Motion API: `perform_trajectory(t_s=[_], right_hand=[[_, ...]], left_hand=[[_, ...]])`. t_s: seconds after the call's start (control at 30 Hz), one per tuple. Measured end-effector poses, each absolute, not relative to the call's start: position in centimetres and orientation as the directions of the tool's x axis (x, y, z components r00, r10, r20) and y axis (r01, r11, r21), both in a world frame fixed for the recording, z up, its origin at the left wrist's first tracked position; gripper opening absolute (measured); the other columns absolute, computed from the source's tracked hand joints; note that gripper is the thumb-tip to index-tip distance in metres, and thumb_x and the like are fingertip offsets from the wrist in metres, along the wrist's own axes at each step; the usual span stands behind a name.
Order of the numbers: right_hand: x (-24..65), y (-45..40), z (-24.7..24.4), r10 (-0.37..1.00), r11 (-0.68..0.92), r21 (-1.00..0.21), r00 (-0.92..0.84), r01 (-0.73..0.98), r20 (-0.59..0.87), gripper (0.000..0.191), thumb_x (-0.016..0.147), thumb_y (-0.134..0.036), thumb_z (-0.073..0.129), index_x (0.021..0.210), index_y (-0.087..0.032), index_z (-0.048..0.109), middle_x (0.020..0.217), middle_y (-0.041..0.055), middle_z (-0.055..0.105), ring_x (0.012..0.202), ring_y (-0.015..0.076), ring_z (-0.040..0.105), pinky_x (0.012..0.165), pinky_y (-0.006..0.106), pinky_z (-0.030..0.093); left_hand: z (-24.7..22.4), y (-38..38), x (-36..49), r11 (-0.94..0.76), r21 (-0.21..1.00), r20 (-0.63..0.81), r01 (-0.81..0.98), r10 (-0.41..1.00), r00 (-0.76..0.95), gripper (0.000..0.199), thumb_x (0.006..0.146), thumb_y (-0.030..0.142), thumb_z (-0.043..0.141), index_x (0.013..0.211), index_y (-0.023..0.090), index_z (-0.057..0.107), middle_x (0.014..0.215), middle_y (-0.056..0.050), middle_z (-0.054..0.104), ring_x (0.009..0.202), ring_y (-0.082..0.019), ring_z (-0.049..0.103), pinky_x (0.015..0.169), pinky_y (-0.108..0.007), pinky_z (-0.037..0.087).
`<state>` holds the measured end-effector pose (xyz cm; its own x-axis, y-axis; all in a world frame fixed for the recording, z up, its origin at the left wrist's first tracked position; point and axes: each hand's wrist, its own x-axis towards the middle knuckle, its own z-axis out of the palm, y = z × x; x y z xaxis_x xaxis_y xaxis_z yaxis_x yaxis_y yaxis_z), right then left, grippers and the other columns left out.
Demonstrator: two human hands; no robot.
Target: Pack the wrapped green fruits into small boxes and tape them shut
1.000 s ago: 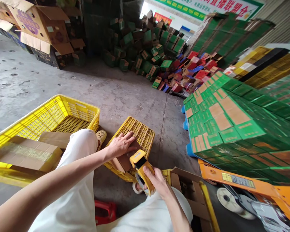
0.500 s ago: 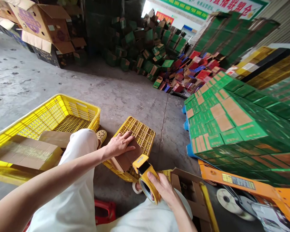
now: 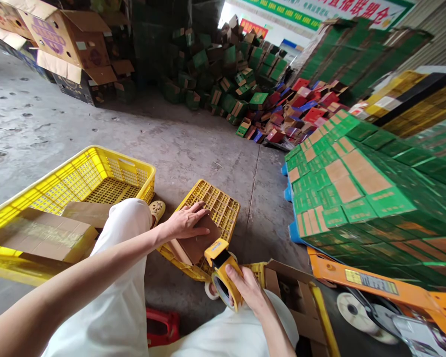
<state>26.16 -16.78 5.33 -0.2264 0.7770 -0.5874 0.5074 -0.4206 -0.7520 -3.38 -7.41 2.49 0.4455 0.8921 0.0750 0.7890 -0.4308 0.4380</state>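
My left hand lies on top of a small brown cardboard box, with its fingers stretched across the upper side. The box rests on an upturned yellow plastic crate in front of my knees. Wrapped around a yellow tape dispenser, my right hand holds it by the near right end of the box. The dispenser's black front points toward the box; whether it touches the cardboard I cannot tell.
On the left stands a large yellow crate with taped cardboard boxes in it. To the right are stacked green boxes on a blue pallet and an orange pallet jack. An opened carton sits by my right knee.
The view has shifted very slightly. Both hands, the box and the tape dispenser keep nearly the same places.
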Motion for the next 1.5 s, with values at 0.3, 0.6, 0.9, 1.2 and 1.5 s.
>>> perform_trajectory(t_s=[0.3, 0.6, 0.9, 1.2, 1.5], right_hand=[[26.4, -16.6, 4.3, 0.774, -0.424, -0.768, -0.249, 0.481, -0.583, 0.063, 0.09, -0.084, 0.063, 0.101, -0.022, 0.066, 0.069, 0.0029, 0.07, 0.049, 0.0193, 0.068, 0.047, 0.029, 0.054], [26.9, -17.0, 4.3, 0.788, -0.384, -0.783, -0.269, 0.49, -0.554, 0.061, 0.092, -0.084, 0.062, 0.097, -0.023, 0.066, 0.066, 0.0028, 0.07, 0.049, 0.0185, 0.068, 0.045, 0.027, 0.054], [26.4, -17.7, 4.6, 0.798, -0.409, -0.756, -0.201, 0.512, -0.568, 0.058, 0.093, -0.081, 0.062, 0.096, -0.023, 0.066, 0.065, 0.0025, 0.07, 0.051, 0.0208, 0.07, 0.047, 0.029, 0.056], [25.5, -18.2, 8.8, 0.842, -0.371, -0.669, -0.071, 0.645, -0.535, 0.042, 0.093, -0.063, 0.073, 0.085, -0.022, 0.067, 0.063, 0.0069, 0.071, 0.049, 0.0242, 0.071, 0.046, 0.034, 0.054], [25.5, -17.5, 7.6, 0.8, -0.389, -0.719, -0.177, 0.576, -0.574, 0.05, 0.095, -0.072, 0.067, 0.088, -0.022, 0.066, 0.062, 0.0064, 0.07, 0.049, 0.0225, 0.068, 0.048, 0.033, 0.055]], left_hand=[[2.7, -7.7, -3.5, -0.379, 0.416, 0.042, 0.826, 0.916, 0.399, 0.087, 0.094, 0.084, 0.061, 0.163, 0.032, 0.05, 0.179, -0.01, 0.036, 0.138, -0.039, 0.067, 0.108, -0.045, 0.059], [2.9, -7.8, -3.2, -0.355, 0.407, 0.035, 0.842, 0.927, 0.374, 0.072, 0.103, 0.078, 0.052, 0.158, 0.031, 0.055, 0.177, -0.011, 0.04, 0.132, -0.037, 0.07, 0.104, -0.046, 0.061], [3.4, -8.3, -2.8, -0.369, 0.416, 0.017, 0.831, 0.917, 0.399, 0.108, 0.076, 0.088, 0.077, 0.162, 0.03, 0.051, 0.179, -0.013, 0.036, 0.139, -0.042, 0.064, 0.111, -0.048, 0.057], [3.2, -10.1, -0.3, -0.393, 0.254, 0.125, 0.884, 0.919, 0.374, 0.085, 0.097, 0.074, 0.066, 0.163, 0.022, 0.054, 0.181, -0.018, 0.031, 0.166, -0.047, 0.027, 0.13, -0.071, 0.03], [3.1, -10.7, 0.6, -0.336, 0.226, 0.187, 0.914, 0.936, 0.298, 0.082, 0.103, 0.072, 0.053, 0.159, 0.012, 0.055, 0.18, -0.027, 0.025, 0.168, -0.048, 0.021, 0.13, -0.078, 0.019]])
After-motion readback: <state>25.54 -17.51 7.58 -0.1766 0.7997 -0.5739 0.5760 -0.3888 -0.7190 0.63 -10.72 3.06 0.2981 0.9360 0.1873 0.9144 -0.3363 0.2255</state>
